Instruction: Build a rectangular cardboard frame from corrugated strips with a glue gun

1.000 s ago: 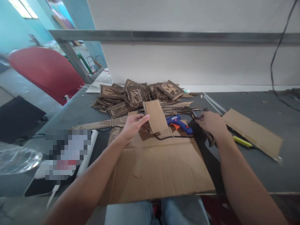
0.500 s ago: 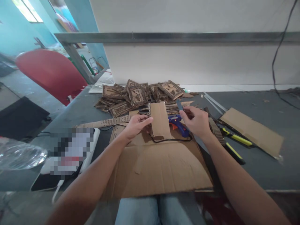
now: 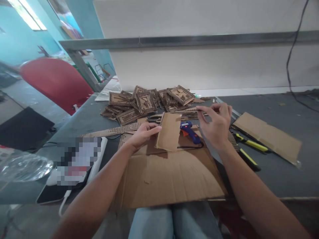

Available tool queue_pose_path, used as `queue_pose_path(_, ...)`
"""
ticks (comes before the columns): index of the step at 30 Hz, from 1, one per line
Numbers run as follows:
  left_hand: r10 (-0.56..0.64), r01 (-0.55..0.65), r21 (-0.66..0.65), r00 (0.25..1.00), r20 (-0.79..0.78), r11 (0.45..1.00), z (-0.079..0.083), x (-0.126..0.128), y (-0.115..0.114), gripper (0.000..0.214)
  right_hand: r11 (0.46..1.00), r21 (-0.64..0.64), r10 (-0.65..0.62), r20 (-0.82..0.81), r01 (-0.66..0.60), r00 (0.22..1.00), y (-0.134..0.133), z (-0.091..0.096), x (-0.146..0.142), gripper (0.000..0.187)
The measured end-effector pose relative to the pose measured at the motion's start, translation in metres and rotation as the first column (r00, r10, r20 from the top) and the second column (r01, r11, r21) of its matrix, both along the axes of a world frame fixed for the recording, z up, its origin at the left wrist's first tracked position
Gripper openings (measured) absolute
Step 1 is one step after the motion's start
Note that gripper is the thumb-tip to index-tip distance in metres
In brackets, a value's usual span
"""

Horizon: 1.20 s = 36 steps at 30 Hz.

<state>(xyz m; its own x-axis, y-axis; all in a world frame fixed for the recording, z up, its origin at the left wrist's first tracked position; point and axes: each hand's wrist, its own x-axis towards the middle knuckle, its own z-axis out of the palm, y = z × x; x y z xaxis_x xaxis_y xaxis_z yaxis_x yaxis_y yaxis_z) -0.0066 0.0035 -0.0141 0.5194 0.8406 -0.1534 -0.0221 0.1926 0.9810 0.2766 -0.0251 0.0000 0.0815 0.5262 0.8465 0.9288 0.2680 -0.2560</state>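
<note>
My left hand (image 3: 147, 134) is closed on the left edge of a rectangular cardboard piece (image 3: 170, 132), thumb on its face. A corrugated strip runs along part of that edge. The piece is held tilted above a large cardboard sheet (image 3: 171, 179). To its right lies a blue glue gun (image 3: 190, 131) with an orange trigger and a lit red spot. My right hand (image 3: 216, 122) is raised beyond the glue gun, thumb and forefinger pinched together. Whatever sits between those fingertips is too small to make out. Corrugated cardboard strips (image 3: 191, 114) lie just behind.
Framed cardboard panels (image 3: 147, 103) are heaped at the back. On the right are yellow-black pliers (image 3: 251, 144) and a flat cardboard piece (image 3: 270, 137). A phone (image 3: 82, 159) with a white cable and a clear plastic bottle (image 3: 27, 166) occupy the left. A red chair (image 3: 54, 83) stands beyond.
My right hand has moved up and right, away from the glue gun; the dark flat strip in its fingers no longer shows clearly. The cardboard piece in my left hand has tilted.
</note>
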Motion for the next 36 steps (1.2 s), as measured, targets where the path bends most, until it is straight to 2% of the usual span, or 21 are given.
queue_pose_path(2, 0.016, -0.016, -0.004, 1.000, 0.018, 1.000, 0.001, 0.001, 0.000, 0.036, 0.998, -0.069, 0.001, -0.012, -0.002, 1.000, -0.003, 0.003, -0.001, 0.024)
queue_pose_path(6, 0.031, -0.031, -0.021, 0.999, 0.018, 0.999, 0.005, 0.002, -0.002, 0.037, 0.976, -0.204, 0.065, -0.091, -0.082, 0.994, -0.010, 0.007, -0.005, 0.031)
queue_pose_path(10, 0.026, -0.025, -0.011, 1.000, 0.011, 1.000, 0.007, 0.003, -0.002, 0.038, 0.956, -0.212, 0.164, -0.195, -0.205, 0.967, -0.012, 0.007, -0.011, 0.029)
queue_pose_path(14, 0.000, 0.000, -0.017, 1.000, -0.025, 1.000, 0.006, 0.001, -0.002, 0.036, 0.943, -0.174, 0.240, -0.230, -0.283, 0.943, -0.007, 0.002, -0.013, 0.020)
queue_pose_path(16, -0.018, 0.017, -0.032, 0.999, -0.045, 0.999, 0.005, 0.000, -0.002, 0.035, 0.923, -0.164, 0.296, -0.281, -0.349, 0.913, -0.004, -0.002, -0.012, 0.015)
queue_pose_path(18, -0.034, 0.032, -0.040, 0.997, -0.063, 0.999, 0.006, -0.001, -0.003, 0.035, 0.893, -0.171, 0.349, -0.322, -0.416, 0.880, -0.003, -0.005, -0.012, 0.018)
queue_pose_path(20, -0.051, 0.048, -0.034, 0.995, -0.081, 0.998, 0.008, -0.002, -0.004, 0.036, 0.860, -0.190, 0.421, -0.259, -0.473, 0.869, -0.004, -0.004, -0.012, 0.019)
queue_pose_path(23, -0.069, 0.068, -0.007, 0.992, -0.110, 0.998, 0.012, -0.002, -0.006, 0.037, 0.815, -0.216, 0.542, -0.047, -0.538, 0.839, -0.007, 0.001, -0.015, 0.016)
queue_pose_path(28, -0.103, 0.106, 0.006, 0.979, -0.176, 0.994, 0.015, 0.000, -0.011, 0.040, 0.823, -0.231, 0.556, 0.145, -0.518, 0.818, -0.013, 0.002, -0.029, 0.025)
queue_pose_path(32, -0.138, 0.148, 0.042, 0.971, -0.193, 0.988, 0.014, 0.002, -0.011, 0.040, 0.779, -0.305, 0.610, 0.170, -0.547, 0.774, -0.014, -0.002, -0.039, 0.024)
queue_pose_path(36, -0.101, 0.134, 0.113, 0.960, -0.263, 0.984, 0.013, 0.002, -0.009, 0.041, 0.725, -0.358, 0.661, 0.119, -0.589, 0.741, -0.013, -0.007, -0.041, 0.020)
